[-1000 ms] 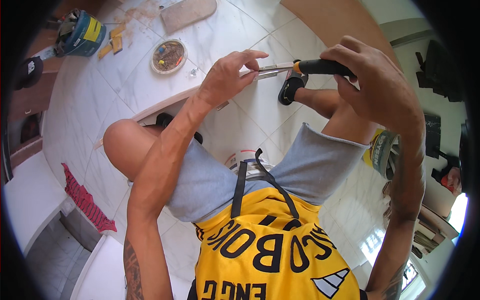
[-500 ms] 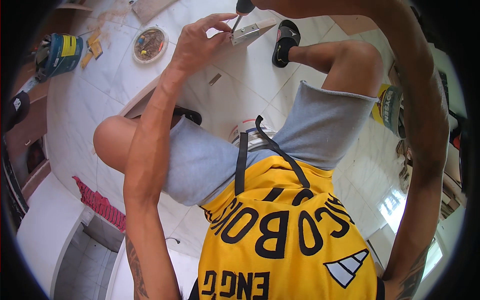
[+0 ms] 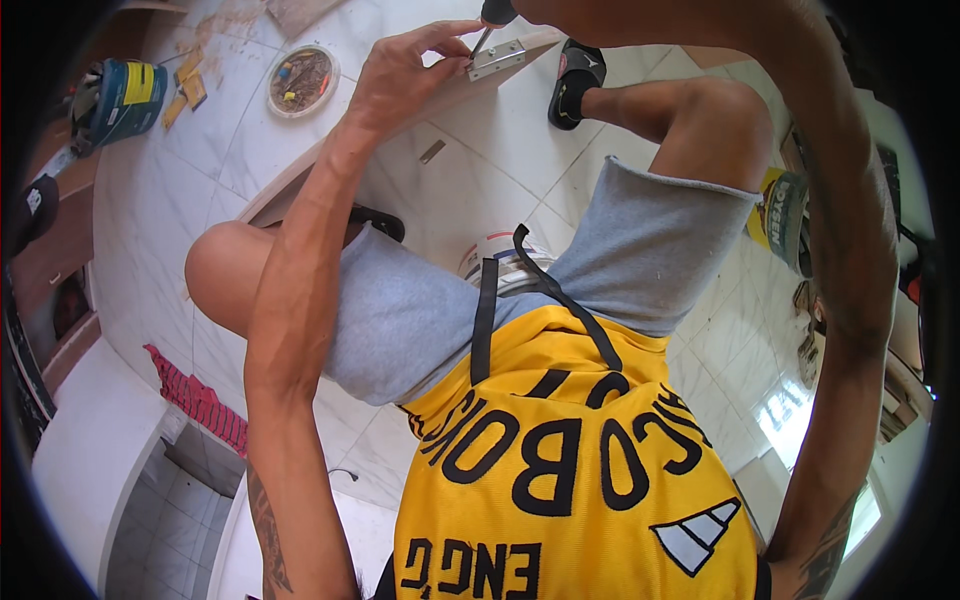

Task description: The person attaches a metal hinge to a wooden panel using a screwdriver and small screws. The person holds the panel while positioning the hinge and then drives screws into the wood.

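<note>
A silvery metal hinge plate (image 3: 497, 62) with screw heads on it lies on the edge of a long pale board (image 3: 440, 98). Beside the plate's left end, my left hand (image 3: 395, 80) pinches thumb and fingers round the tip of a driver's thin metal bit; whatever tiny piece is in the pinch is hidden. The driver (image 3: 497, 12) has a black front end, and the top of the picture cuts off the rest. My right hand (image 3: 545, 8) is closed at the driver, its fingers mostly out of view. The bit slants down to the plate's left end.
A round tub (image 3: 302, 82) of small hardware stands on the tiled floor, near yellow pieces (image 3: 186, 88) and a blue-green bucket (image 3: 130, 97). A white bucket (image 3: 500, 262) sits between my legs. Another bucket (image 3: 778, 222) is at right, a red striped cloth (image 3: 200, 405) at left.
The view has shifted slightly, so the plate and board sit a little farther right and lower. Both hands keep their places at the driver and plate.
</note>
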Tool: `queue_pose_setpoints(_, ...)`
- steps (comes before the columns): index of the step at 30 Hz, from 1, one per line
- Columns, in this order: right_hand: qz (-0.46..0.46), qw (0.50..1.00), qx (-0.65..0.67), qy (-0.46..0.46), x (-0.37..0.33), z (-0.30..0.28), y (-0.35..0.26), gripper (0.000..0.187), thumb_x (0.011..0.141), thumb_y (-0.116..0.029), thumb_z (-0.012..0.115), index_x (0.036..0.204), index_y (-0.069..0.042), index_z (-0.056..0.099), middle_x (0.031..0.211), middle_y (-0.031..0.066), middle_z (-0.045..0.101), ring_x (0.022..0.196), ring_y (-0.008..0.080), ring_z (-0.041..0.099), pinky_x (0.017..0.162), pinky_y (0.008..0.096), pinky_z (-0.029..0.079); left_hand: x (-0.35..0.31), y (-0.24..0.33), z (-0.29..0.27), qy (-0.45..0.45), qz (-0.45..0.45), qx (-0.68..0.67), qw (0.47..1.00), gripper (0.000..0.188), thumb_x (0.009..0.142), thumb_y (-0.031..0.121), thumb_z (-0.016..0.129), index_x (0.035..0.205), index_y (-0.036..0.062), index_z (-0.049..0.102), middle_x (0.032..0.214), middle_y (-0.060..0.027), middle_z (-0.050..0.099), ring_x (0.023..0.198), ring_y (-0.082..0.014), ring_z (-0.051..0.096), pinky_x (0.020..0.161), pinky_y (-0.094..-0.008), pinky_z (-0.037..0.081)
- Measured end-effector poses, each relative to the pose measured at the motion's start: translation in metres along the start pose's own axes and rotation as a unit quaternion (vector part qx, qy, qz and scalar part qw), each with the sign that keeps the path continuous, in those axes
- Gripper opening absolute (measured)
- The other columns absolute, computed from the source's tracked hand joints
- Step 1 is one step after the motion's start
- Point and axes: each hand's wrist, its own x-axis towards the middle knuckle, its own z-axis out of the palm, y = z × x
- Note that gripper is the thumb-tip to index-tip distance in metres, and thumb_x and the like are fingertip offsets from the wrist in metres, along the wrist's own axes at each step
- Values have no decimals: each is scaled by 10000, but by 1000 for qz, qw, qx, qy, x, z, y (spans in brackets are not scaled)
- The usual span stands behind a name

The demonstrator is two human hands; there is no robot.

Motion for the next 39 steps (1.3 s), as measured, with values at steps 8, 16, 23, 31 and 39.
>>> queue_pose_setpoints(8, -10, 1000, 18, -22, -11, 5, 5, 122, 824, -30, 608, 811, 67, 681, 693, 161, 660, 609, 203, 610, 583, 375, 504, 4, 8, 9, -13, -11, 25, 1000, 505, 880, 106, 740, 1377, 162, 667, 1002, -77, 782, 913, -198, 760, 834, -323, 597)
queue_pose_setpoints(16, -8, 999, 3, -32, -21, 0, 7, 128, 843, -1, 592, 913, 72, 669, 785, 151, 676, 707, 204, 635, 655, 360, 532, 6, 4, 27, 25, -34, -9, 999, 388, 855, 187, 780, 1227, 88, 735, 986, -122, 739, 859, -246, 730, 837, -342, 589)
queue_pose_setpoints(23, -24, 998, 12, -60, -15, 1, -1, 172, 860, 25, 577, 1002, 76, 660, 866, 143, 691, 793, 204, 656, 719, 346, 555, -5, 0, 14, 16, -93, 21, 995, 244, 843, 218, 788, 1010, 41, 797, 928, -113, 723, 805, -243, 717, 780, -345, 579)
queue_pose_setpoints(31, 19, 936, 29, -350, 14, -35, -2, 176, 932, -65, 651, 1024, 84, 638, 911, 175, 671, 812, 218, 669, 710, 353, 552, 4, 3, 20, -15, -114, 23, 993, 268, 866, 225, 801, 1051, 32, 791, 991, -96, 748, 843, -200, 732, 803, -315, 592)
queue_pose_setpoints(39, -22, 990, -114, -79, 0, 1, -6, 337, 1001, -280, 676, 1033, 55, 660, 888, 152, 701, 665, 198, 652, 627, 342, 556, -2, 7, 13, -16, -113, 27, 993, 237, 870, 198, 766, 1035, 28, 790, 970, -101, 744, 858, -203, 738, 806, -314, 596)
